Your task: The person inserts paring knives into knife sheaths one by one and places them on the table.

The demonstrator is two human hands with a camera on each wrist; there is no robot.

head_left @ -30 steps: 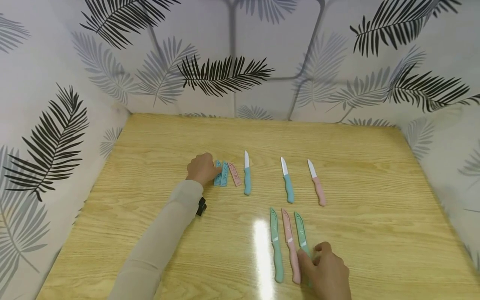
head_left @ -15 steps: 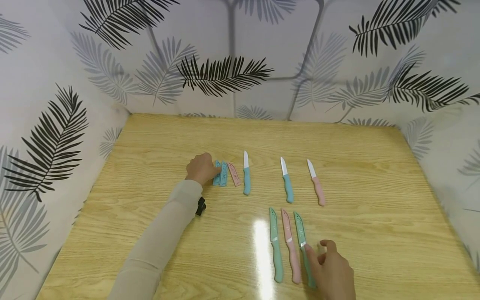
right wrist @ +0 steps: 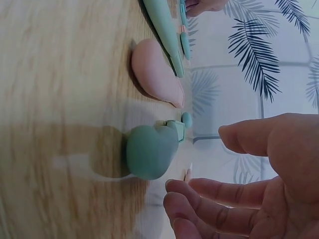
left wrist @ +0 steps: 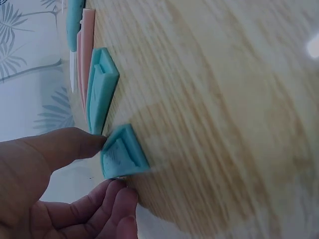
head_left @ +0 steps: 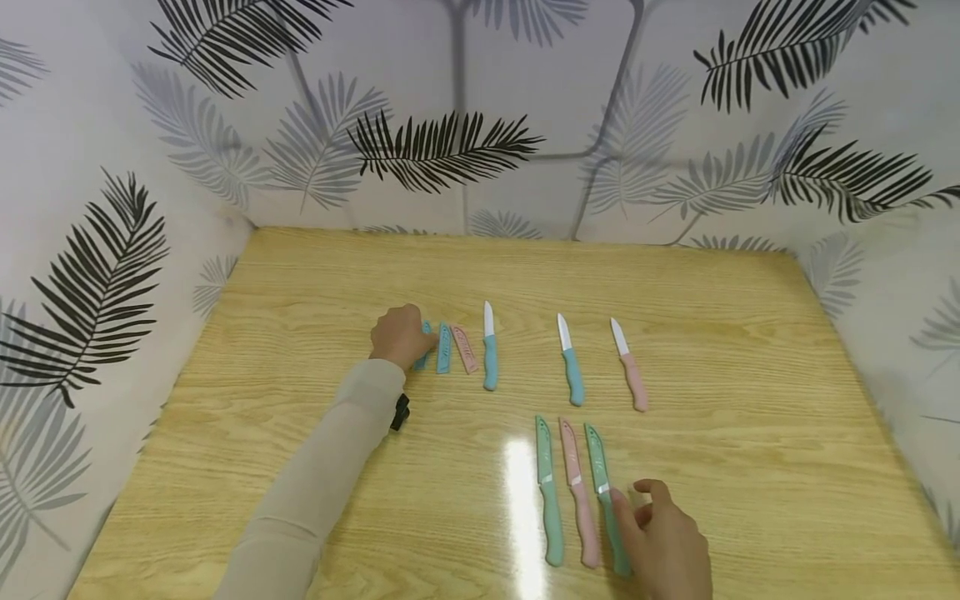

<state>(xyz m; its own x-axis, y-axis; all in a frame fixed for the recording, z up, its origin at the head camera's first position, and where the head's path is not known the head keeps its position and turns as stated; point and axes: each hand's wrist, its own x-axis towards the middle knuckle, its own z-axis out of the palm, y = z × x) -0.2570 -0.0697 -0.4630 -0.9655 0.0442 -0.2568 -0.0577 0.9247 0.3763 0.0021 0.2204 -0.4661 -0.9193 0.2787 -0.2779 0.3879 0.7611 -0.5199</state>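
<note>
My left hand (head_left: 399, 335) pinches a light-blue knife sheath (left wrist: 124, 155) between thumb and fingers, near the tabletop. Just right of it lie a second blue sheath (head_left: 444, 350) and a pink sheath (head_left: 464, 348). Over the handle of the right-hand green sheathed knife (head_left: 600, 467) hovers my right hand (head_left: 667, 542), thumb and fingers spread apart in the right wrist view. A pink sheathed knife (head_left: 577, 500) and another green sheathed knife (head_left: 551, 508) lie alongside, to its left.
Farther back, two bare blue-handled paring knives, one left (head_left: 491, 358) and one middle (head_left: 573, 375), and a pink-handled one (head_left: 634, 379) lie with white blades pointing away. Leaf-patterned fabric (head_left: 450, 200) borders the wooden table (head_left: 337, 275) behind and at the sides.
The left hand has shifted its blue sheath slightly left, widening the gap to the second blue one. My right hand has lifted off the right-hand green knife's handle and moved slightly right.
</note>
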